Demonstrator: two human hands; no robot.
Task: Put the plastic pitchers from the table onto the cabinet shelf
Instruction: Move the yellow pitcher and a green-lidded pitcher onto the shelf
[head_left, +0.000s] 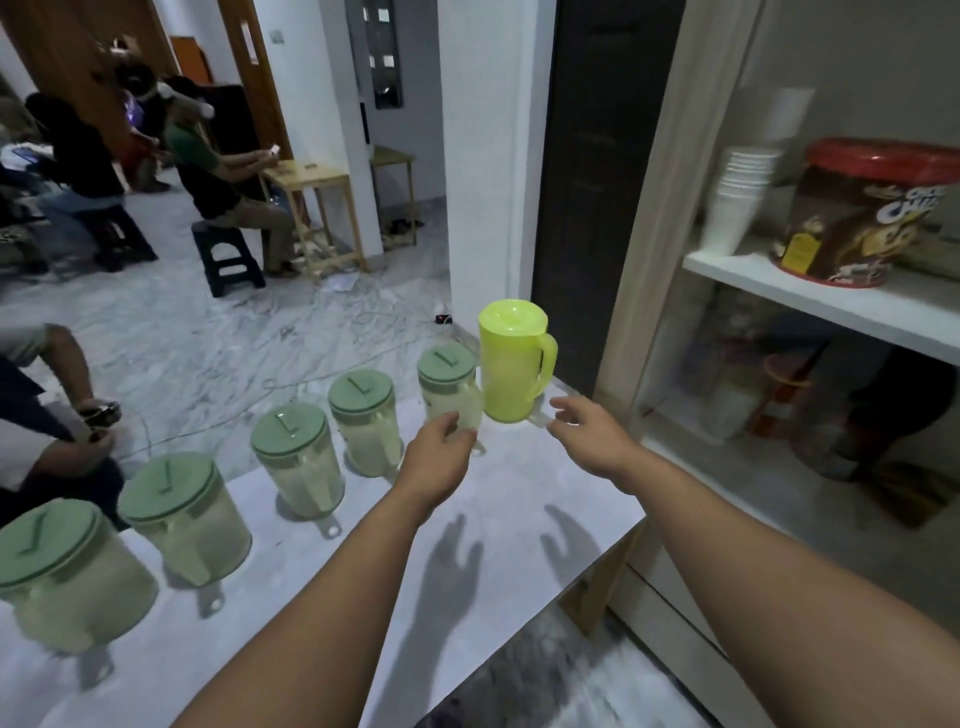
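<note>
A row of several clear pitchers with green lids stands on the white table (519, 499). At the far end stands a yellow-green pitcher (511, 364), its handle turned right. My left hand (439, 457) curls around the handle of the farthest green-lidded pitcher (449, 387); whether it grips is hard to tell. Just right of the yellow-green pitcher's base, my right hand (584, 428) hovers with its fingers apart and holds nothing. The cabinet shelf (831, 304) is up to the right.
On the shelf stand a stack of white cups (737, 200) and a red-lidded snack tub (862, 213). A glass cabinet door (701, 312) lies between table and shelf. People sit on stools at the left; cables cross the marble floor.
</note>
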